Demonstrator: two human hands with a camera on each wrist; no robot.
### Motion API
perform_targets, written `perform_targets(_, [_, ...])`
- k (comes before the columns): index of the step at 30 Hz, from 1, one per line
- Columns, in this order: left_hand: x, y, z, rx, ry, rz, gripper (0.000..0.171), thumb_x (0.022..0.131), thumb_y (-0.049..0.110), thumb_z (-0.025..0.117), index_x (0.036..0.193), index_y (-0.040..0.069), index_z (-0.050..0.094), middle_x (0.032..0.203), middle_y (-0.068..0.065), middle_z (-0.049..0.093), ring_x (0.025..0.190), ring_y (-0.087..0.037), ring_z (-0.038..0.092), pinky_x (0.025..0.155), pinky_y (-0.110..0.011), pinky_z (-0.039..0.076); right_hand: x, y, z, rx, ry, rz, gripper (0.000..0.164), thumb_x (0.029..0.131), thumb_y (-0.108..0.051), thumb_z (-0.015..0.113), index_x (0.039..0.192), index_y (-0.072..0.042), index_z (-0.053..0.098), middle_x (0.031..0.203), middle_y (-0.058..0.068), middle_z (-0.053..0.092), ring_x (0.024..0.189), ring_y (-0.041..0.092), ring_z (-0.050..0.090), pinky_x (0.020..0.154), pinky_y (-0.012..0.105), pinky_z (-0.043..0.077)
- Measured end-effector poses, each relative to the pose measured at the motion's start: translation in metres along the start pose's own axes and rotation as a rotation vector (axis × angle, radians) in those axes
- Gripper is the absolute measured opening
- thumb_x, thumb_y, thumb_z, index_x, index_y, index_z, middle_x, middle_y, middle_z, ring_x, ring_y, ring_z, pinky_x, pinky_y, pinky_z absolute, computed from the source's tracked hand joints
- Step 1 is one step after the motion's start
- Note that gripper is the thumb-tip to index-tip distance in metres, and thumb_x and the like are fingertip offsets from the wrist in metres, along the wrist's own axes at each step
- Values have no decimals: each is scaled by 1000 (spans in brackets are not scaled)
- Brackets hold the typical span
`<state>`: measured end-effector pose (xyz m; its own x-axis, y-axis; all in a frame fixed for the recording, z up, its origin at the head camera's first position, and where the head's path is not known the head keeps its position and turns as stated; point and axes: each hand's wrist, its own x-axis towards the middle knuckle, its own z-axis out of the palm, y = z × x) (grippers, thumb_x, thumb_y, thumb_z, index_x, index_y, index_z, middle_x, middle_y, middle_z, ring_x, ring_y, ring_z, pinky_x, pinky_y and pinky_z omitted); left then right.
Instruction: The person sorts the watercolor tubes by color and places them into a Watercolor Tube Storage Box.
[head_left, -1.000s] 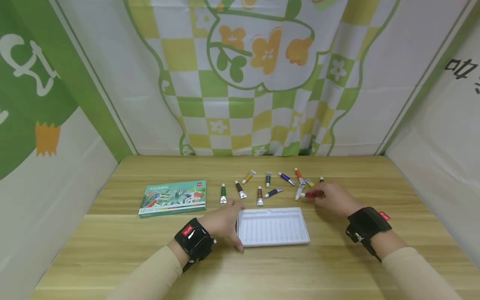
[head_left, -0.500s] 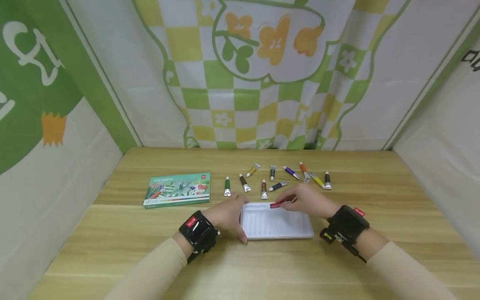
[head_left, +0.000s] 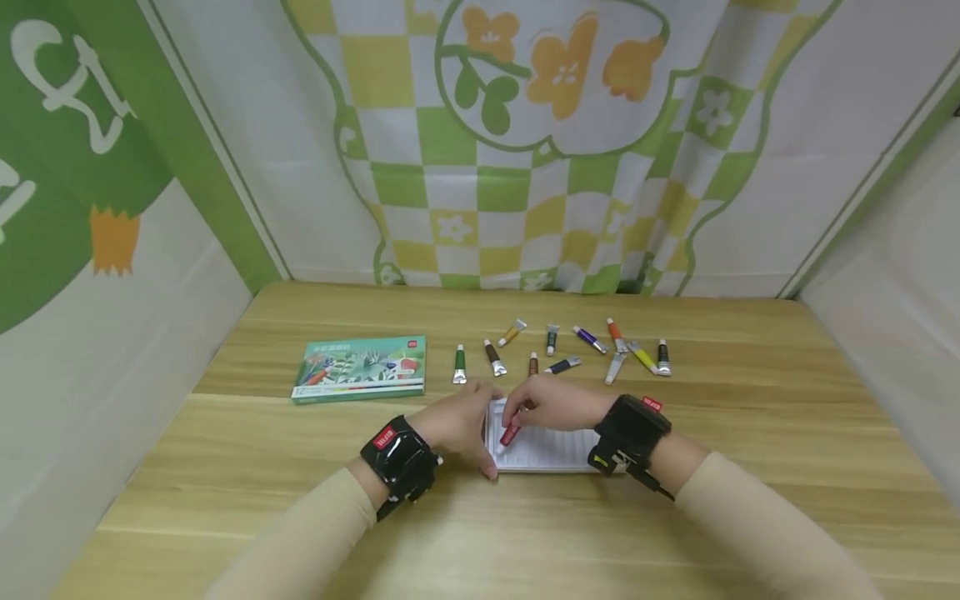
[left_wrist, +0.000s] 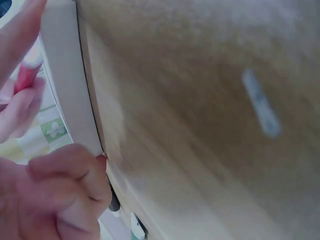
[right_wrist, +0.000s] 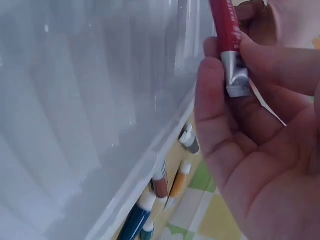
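Observation:
A white plastic tray with narrow parallel slots lies on the table. My left hand holds its left end, thumb at the front corner and fingers toward the back. Above the tray's left slots, my right hand pinches a red paint tube, tilted with its white cap down toward the left. In the right wrist view the tube's crimped silver end shows between thumb and fingers. The left wrist view shows the tray's side wall beside the left hand's curled fingers.
Several paint tubes lie loose behind the tray, among them a green one, a purple one and a black one. A flat teal paint box lies at the left. A patterned curtain hangs behind the table.
My right hand has picked up the red paint tube from the right and carried it left over the tray, turning its cap downward. The left hand stays at the tray's left end.

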<state>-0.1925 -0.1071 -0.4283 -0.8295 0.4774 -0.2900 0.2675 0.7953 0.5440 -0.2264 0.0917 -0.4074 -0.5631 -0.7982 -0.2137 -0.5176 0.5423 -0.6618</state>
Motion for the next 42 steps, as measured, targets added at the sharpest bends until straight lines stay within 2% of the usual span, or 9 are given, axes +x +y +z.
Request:
perform_targets(4, [1, -1, 1, -13, -5, 0, 108, 59, 26, 102, 147, -1, 44, 143, -22, 42, 122, -32, 53, 106, -45, 45, 8, -3, 3, -9, -44, 35, 19, 99, -1, 61, 99, -12, 77, 95, -8, 69, 84, 8, 55, 78, 27, 47])
perform_targets(7, [1, -1, 1, -10, -8, 8, 105, 58, 26, 102, 142, -2, 47, 139, -21, 44, 120, -31, 53, 105, -44, 46, 11, -5, 6, -1, -33, 43, 17, 98, -2, 63, 98, -13, 76, 97, -6, 66, 85, 10, 54, 78, 28, 46])
perform_targets(10, [0, -1, 0, -12, -3, 17, 102, 56, 25, 102, 139, -2, 48, 132, -18, 46, 115, -29, 53, 103, -44, 47, 12, -4, 11, -6, 15, 11, 13, 93, -1, 68, 96, -12, 74, 101, -4, 63, 86, 11, 54, 77, 28, 48])
perform_targets(14, [0, -1, 0, -13, 0, 13, 107, 56, 25, 102, 142, -4, 46, 128, -18, 47, 113, -29, 53, 102, -45, 48, 13, -2, 20, -57, 111, -47, 16, 85, 2, 73, 94, -11, 72, 102, -2, 60, 88, 13, 55, 77, 28, 49])
perform_targets(20, [2, 2, 0, -3, -4, -3, 112, 55, 24, 103, 146, -6, 43, 131, -21, 47, 115, -31, 54, 103, -47, 48, 10, -8, 27, -140, 208, -37, 16, 84, -1, 79, 93, -12, 72, 106, 1, 65, 102, 20, 62, 89, 38, 52])
perform_targets(25, [2, 2, -1, -18, -8, -23, 115, 56, 24, 103, 148, -7, 41, 135, -23, 46, 117, -33, 54, 104, -48, 47, 10, -7, 31, -175, 248, -37, 16, 84, -2, 81, 95, -12, 75, 110, 3, 65, 104, 21, 63, 90, 37, 54])
perform_targets(30, [1, 1, -1, -58, -4, -37, 110, 56, 21, 102, 146, -4, 43, 139, -24, 43, 119, -34, 54, 104, -49, 47, 5, -10, 35, -275, 250, -57, 9, 88, -8, 80, 96, -10, 78, 104, 2, 70, 97, 17, 66, 85, 32, 55])
perform_targets(35, [1, 0, 0, -90, 7, -24, 109, 54, 17, 103, 145, -3, 45, 137, -24, 44, 115, -33, 55, 103, -47, 47, 2, -12, 38, -355, 253, -114, 9, 88, -8, 80, 97, -8, 80, 96, 2, 72, 90, 14, 68, 80, 27, 56])
perform_targets(42, [4, -1, 1, -111, 6, -12, 110, 53, 16, 103, 144, -5, 44, 137, -25, 43, 114, -33, 55, 103, -46, 47, 5, -15, 37, -393, 206, -107, 5, 88, -4, 78, 90, -8, 81, 86, -2, 73, 79, 8, 66, 71, 24, 55])
